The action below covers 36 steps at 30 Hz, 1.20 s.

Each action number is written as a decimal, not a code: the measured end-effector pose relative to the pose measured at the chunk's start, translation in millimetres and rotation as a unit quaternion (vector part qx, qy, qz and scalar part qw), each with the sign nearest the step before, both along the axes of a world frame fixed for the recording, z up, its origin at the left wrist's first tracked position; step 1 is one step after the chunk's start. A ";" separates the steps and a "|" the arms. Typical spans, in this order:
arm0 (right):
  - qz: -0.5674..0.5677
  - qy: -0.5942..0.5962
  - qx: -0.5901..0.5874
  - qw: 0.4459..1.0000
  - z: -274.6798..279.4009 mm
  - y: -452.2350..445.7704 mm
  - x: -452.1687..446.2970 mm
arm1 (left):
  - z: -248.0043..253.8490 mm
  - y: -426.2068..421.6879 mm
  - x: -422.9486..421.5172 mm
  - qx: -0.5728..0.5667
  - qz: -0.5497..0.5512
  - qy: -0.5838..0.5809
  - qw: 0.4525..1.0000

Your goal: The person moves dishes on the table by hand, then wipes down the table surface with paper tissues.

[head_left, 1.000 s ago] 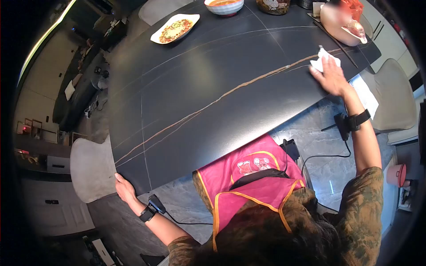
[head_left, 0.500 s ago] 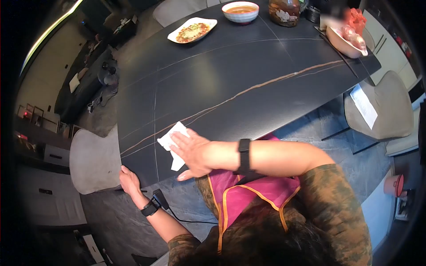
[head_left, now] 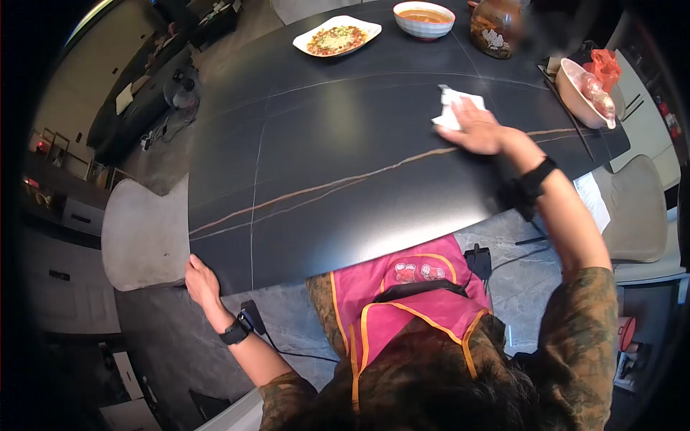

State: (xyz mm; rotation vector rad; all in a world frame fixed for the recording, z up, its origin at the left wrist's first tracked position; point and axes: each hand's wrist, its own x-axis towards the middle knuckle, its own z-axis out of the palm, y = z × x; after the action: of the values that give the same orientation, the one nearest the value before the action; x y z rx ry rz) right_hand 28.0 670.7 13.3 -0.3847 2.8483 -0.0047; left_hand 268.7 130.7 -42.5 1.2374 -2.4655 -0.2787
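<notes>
My right hand [head_left: 474,131] lies over a white paper tissue [head_left: 454,108], pressing it flat against the dark stone-patterned table [head_left: 323,194]. The tissue sticks out beyond the fingertips, and the hand is slightly blurred. At the table's near left corner, my left hand [head_left: 203,281] clasps the edge, its fingers partly hidden. Beyond the right hand is a pale bowl [head_left: 575,90] with plastic-wrapped contents, and dark chopsticks [head_left: 571,122] rest beside it.
Along the far side stand a white dish of food [head_left: 370,30], a bowl of orange-brown soup [head_left: 424,29] and a glass jar [head_left: 494,32]. A grey chair [head_left: 140,237] is at the left, another chair [head_left: 636,208] at the right. A red bag [head_left: 604,68] lies by the pale bowl.
My right hand has swept the tissue across the table from the near left to the far right. My left hand stays at the corner. The view has shifted slightly.
</notes>
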 end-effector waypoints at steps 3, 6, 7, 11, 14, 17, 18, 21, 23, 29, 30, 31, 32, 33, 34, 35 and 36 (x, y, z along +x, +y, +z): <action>-0.099 -0.034 0.046 0.993 -3.6 82.7 -27.4 | 5.8 6.4 -0.3 0.006 0.009 -0.006 1.000; -0.140 -0.017 0.047 0.989 -15.4 144.2 -64.7 | 5.0 6.5 -0.6 0.005 0.005 -0.008 1.000; -0.166 -0.012 0.045 0.985 -12.2 151.8 -72.3 | 4.6 6.2 -1.0 0.003 0.008 -0.009 1.000; -0.267 -0.046 0.073 0.960 -20.4 165.1 -118.3 | 3.2 6.3 -1.3 0.004 0.008 0.001 1.000; -0.238 -0.053 0.075 0.967 -6.4 130.9 -127.7 | 2.7 5.6 -2.2 -0.010 0.007 0.004 1.000; -0.162 -0.057 0.070 0.983 -11.2 100.0 -146.4 | 4.6 8.9 -4.3 -0.013 0.004 -0.002 1.000; -0.135 -0.049 0.059 0.988 -9.2 85.7 -151.6 | 3.1 8.0 -3.3 -0.017 -0.001 0.003 1.000; -0.077 -0.024 0.049 0.996 -13.5 53.9 -177.7 | 3.7 9.6 -6.4 -0.018 -0.008 0.006 1.000; -0.080 -0.018 0.045 0.996 -2.9 24.5 -177.8 | 6.2 10.0 -6.3 -0.015 -0.007 0.001 1.000; 0.066 -0.086 0.050 0.993 6.4 -75.7 -165.3 | 10.6 14.6 -9.3 0.011 0.007 -0.009 1.000; 0.090 -0.090 0.057 0.990 8.6 -92.4 -164.9 | 9.0 13.5 -8.9 0.007 0.003 -0.003 1.000; 0.114 -0.094 0.065 0.987 9.3 -107.8 -164.7 | 6.2 11.6 -7.3 0.002 -0.002 0.002 1.000; 0.128 -0.085 0.069 0.986 6.0 -121.5 -170.3 | 4.6 10.0 -5.8 -0.002 -0.006 0.006 1.000; 0.126 -0.084 0.069 0.986 3.5 -134.4 -175.9 | 4.6 9.2 -4.8 0.004 -0.007 0.007 1.000; 0.125 -0.081 0.069 0.986 3.4 -144.7 -181.4 | 4.7 9.0 -4.1 0.009 -0.008 0.009 1.000; 0.125 -0.078 0.068 0.987 3.0 -153.3 -186.9 | 5.2 9.6 -4.7 0.015 -0.009 0.010 1.000; 0.122 -0.065 0.058 0.989 0.5 -160.5 -192.3 | 10.0 15.0 -7.7 0.014 -0.005 0.010 1.000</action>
State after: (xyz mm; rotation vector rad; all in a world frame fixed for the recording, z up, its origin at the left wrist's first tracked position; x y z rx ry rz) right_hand -164.3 510.2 13.8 -0.6779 2.6401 0.1751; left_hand 260.9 145.7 -32.6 1.2271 -2.4596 -0.3282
